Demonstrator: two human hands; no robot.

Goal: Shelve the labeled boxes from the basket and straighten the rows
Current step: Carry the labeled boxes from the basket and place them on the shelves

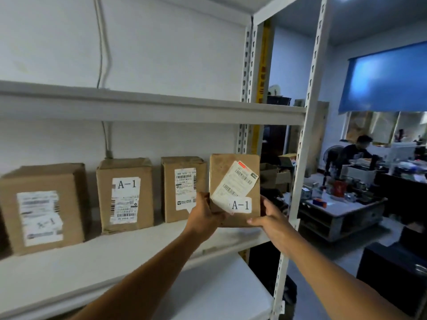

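Brown cardboard A-1 box (234,190), upright, long axis vertical, we clamp between left hand (205,215) and right hand (268,221) at the white shelf (92,257) row's right end, beside its neighbour (182,188).

Upright brown A-1 box (234,190) — rightmost of four on the white shelf (92,262).

Leftmost box (42,207) label blurred, unreadable; left hand (205,217) hides third box (183,188) label's lower corner.
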